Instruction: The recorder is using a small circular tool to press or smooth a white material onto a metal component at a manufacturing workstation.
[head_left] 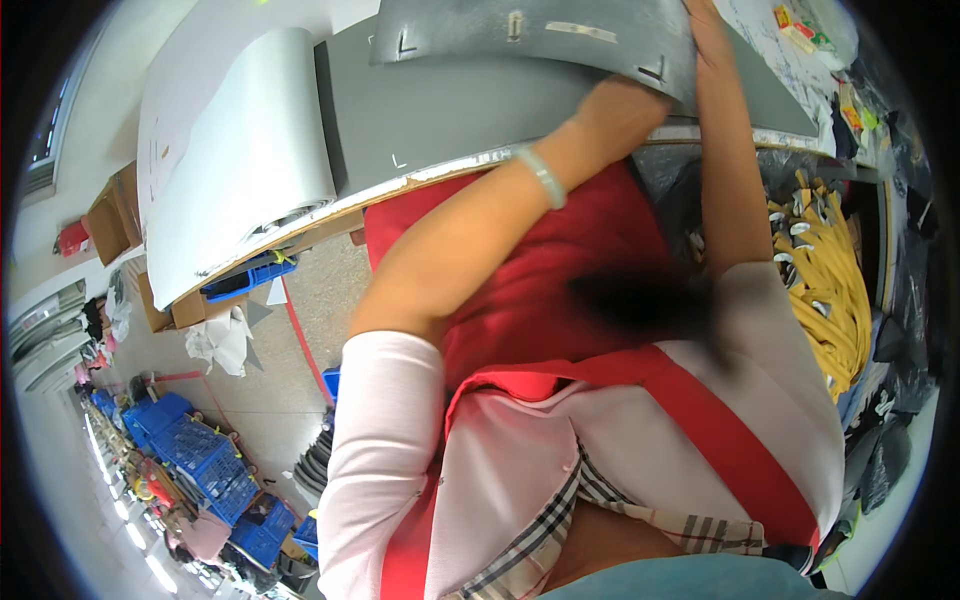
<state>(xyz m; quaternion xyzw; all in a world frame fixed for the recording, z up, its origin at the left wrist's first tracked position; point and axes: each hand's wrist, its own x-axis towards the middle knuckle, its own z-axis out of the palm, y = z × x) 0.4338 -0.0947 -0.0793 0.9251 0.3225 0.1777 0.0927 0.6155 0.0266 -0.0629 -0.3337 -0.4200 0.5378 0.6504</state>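
A dark grey, flexible sheet template (460, 32) with L-shaped corner slots and a strip of tape curves above a flat grey sheet (430, 115) on the worktable. My left hand (625, 115) is closed at the template's lower right corner, its fingertips mostly hidden there. Along the right edge of the template, my right hand (708, 40) grips it, with part of the hand cut off by the top of the picture. A small white L-shaped mark (400, 160) shows on the flat sheet near the table edge.
A large white roll of sheet (265, 130) lies at the table's left. Yellow strips (825, 290) hang in a bundle at my right. Blue crates (205, 465) stand on the floor to the lower left, and a cardboard box (115, 215) sits beyond the table's left end.
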